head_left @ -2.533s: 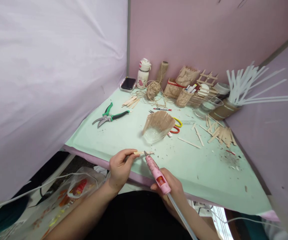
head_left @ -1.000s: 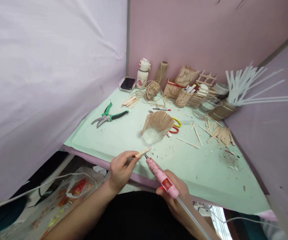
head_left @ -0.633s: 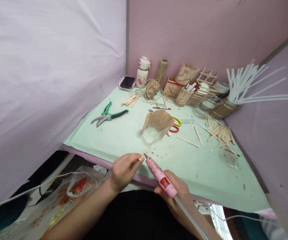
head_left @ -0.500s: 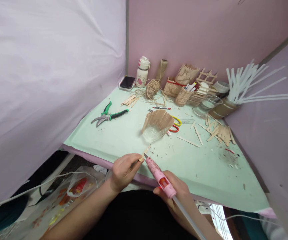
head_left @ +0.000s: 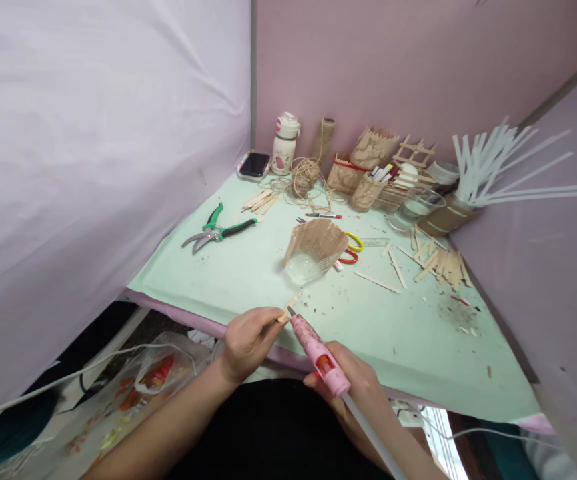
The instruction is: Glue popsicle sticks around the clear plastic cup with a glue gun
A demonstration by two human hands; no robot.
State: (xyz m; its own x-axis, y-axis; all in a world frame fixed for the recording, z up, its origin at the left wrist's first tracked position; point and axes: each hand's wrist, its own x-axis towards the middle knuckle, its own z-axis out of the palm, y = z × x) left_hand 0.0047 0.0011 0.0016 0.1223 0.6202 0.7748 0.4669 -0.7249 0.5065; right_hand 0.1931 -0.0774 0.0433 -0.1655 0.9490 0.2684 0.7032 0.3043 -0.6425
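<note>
Near the table's front edge, my left hand pinches one end of a wooden craft stick; its other end points up and away. My right hand is wrapped around a pink hot glue gun, with a long clear glue stick coming out of its back. The gun's nozzle is at the craft stick, beside my left fingertips; whether it touches I cannot tell. Just beyond stands a clear cup, its far side lined with craft sticks.
Pruning shears lie at left. Scissors with red and yellow handles lie behind the cup. Loose craft sticks are heaped at right. Twine, a bottle, a phone and a holder of glue sticks line the back.
The glue gun and my right hand have shifted very slightly to the left. My left hand and the craft stick have stayed in place.
</note>
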